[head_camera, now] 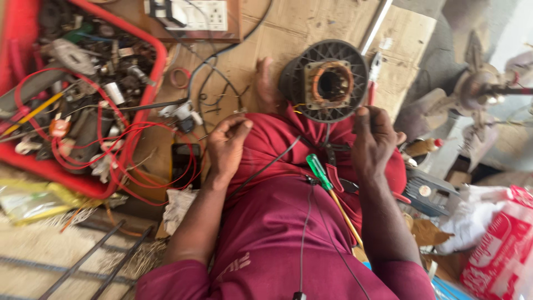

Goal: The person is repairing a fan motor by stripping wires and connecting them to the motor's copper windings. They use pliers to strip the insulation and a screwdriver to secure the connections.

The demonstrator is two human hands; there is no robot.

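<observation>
Wire (pixel 266 164) runs slantwise from left hand (pixel 226 145), fingers pinched on it; right hand (pixel 373 141) fingers pinched together

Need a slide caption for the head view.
Left hand pinches a wire, right hand at a motor stator; screwdriver on lap.

Red crate (pixel 145 41) cut by left edge; fan (pixel 488 89) at right blurred, perhaps partly cropped.

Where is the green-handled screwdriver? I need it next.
In the head view, the green-handled screwdriver lies on the maroon lap, beside the right hand.
</observation>
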